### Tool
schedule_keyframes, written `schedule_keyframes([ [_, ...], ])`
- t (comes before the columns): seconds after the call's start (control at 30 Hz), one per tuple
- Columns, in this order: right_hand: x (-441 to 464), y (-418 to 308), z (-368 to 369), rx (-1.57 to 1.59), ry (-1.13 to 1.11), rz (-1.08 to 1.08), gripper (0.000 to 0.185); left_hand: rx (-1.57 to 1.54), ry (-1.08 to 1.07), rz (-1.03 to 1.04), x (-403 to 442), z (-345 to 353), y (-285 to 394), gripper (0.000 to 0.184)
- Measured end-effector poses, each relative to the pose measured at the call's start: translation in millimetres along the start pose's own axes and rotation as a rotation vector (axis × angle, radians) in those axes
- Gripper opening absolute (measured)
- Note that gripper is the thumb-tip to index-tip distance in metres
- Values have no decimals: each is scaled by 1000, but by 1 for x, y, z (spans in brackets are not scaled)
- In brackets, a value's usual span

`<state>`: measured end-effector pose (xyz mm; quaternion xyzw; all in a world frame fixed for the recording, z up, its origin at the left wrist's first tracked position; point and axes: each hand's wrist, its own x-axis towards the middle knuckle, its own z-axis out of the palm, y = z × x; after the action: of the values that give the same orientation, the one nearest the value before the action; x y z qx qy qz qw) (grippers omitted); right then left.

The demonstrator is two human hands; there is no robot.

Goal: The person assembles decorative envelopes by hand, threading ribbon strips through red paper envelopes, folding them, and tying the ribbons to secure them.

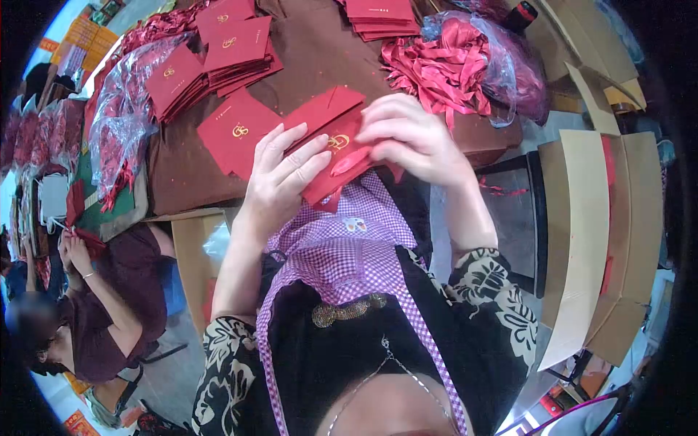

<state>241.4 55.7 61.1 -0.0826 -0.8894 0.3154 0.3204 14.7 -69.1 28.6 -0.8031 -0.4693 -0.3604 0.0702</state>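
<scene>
My left hand (280, 171) holds a flat red paper gift bag (326, 110), its fingers laid over the front and its thumb out of sight. The bag is tilted and has a gold emblem near its middle. At the bag's right side, my right hand (414, 138) has its fingers bent together on a shiny red ribbon (350, 161), which lies across the front. Just left of my left hand, more flat red bags (236, 123) with the same emblem lie on the brown-covered table (313, 51).
Stacks of red bags (236, 43) lie at the back left, another stack (382, 18) at the back. Loose ribbons (443, 65) spill from plastic at the right. An open cardboard box (574, 240) stands right. A co-worker (109, 305) sits at the left, hands on something red.
</scene>
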Motion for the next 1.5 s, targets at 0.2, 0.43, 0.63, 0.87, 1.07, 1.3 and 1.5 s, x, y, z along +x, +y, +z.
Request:
schedule_keyframes([
  [0.2,14,0,13,1,-193,-5,8,-7,-3,17,2,3,-4,32],
  [0.43,10,4,23,65,-34,5,7,-35,-19,-53,1,9,-3,30],
  [0.63,7,7,26,152,36,63,7,-90,-19,-81,2,9,-1,32],
  [0.87,10,3,21,-43,48,74,12,-146,26,-118,-1,11,-6,35],
  [1.07,-11,3,17,-268,284,234,35,-150,158,-261,-8,16,-10,37],
  [1.3,-21,10,37,-439,310,185,15,-213,201,-374,-9,16,-10,31],
  [1.5,-28,21,10,524,167,765,16,-683,119,-1079,-21,22,-9,14],
])
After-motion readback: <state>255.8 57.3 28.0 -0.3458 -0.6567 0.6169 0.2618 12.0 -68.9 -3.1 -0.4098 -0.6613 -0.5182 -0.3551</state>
